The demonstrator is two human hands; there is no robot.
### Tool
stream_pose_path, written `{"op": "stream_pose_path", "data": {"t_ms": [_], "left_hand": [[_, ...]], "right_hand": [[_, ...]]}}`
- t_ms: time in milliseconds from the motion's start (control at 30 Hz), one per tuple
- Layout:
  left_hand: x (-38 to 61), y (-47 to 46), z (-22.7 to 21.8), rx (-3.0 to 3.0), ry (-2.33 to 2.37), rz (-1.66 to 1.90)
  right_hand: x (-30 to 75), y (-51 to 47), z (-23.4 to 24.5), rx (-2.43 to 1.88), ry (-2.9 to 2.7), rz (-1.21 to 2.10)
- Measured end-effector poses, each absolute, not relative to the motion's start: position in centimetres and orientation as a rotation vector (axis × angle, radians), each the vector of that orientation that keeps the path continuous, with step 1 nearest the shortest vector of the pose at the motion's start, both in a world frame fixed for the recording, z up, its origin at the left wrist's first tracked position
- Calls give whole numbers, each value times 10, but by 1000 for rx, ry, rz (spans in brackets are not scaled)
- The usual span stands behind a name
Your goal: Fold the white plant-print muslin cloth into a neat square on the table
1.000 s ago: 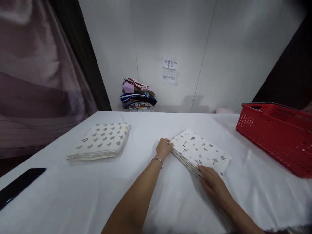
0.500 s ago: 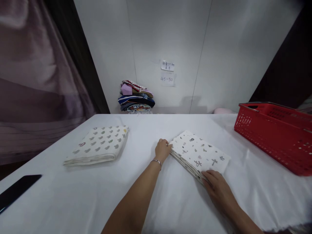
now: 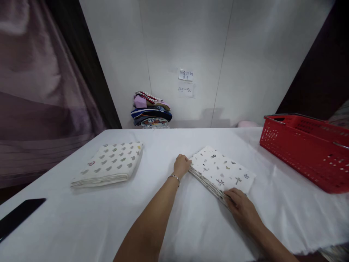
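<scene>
A folded white cloth (image 3: 218, 168) with small grey and dark prints lies at an angle on the white-covered table, its stacked layers showing along the near left edge. My left hand (image 3: 181, 165), with a bracelet at the wrist, pinches the cloth's left corner. At its near corner my right hand (image 3: 240, 203) grips the edge, thumb below and fingers on top. To the left rests a second folded cloth (image 3: 111, 160), white with grey mushroom-like shapes and a few coloured ones; neither hand touches it.
A red plastic basket (image 3: 305, 149) with metal handles stands at the right. A black phone-like slab (image 3: 19, 214) lies at the left edge. Behind the table is a pile of folded fabrics (image 3: 151, 111) by the wall, with paper notes (image 3: 186, 90) above. A curtain (image 3: 40, 91) hangs left.
The view has shifted slightly. Both hands keep their places on the cloth's two corners, and the cloth looks the same.
</scene>
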State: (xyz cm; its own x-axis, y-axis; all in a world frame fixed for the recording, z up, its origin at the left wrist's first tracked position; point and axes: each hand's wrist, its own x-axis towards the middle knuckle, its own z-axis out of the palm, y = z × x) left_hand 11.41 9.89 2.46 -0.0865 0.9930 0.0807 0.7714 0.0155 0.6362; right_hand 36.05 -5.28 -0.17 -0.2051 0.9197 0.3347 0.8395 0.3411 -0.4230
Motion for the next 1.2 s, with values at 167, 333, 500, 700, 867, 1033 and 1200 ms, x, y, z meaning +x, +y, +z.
{"op": "stream_pose_path", "data": {"t_ms": [167,333,500,700,867,1033,1200], "left_hand": [[113,101,22,1718,1939,750],[113,100,18,1722,1955,769],[115,102,19,1788,1943,802],[116,104,23,1791,1932,798],[115,106,19,1727,1936,758],[113,111,13,1663,1945,693],[111,113,14,1692,1910,651]], "right_hand": [[361,-52,-3,-1534,-2090,192],[362,-55,-4,-1509,-2152,143],[366,-57,-10,-1452,-2202,30],[367,-57,-8,-1440,-2253,-16],[365,-57,-7,-1423,-2280,-104],[360,-57,-8,-1426,-2296,-150],[358,-56,-6,-1390,-2300,-194]]}}
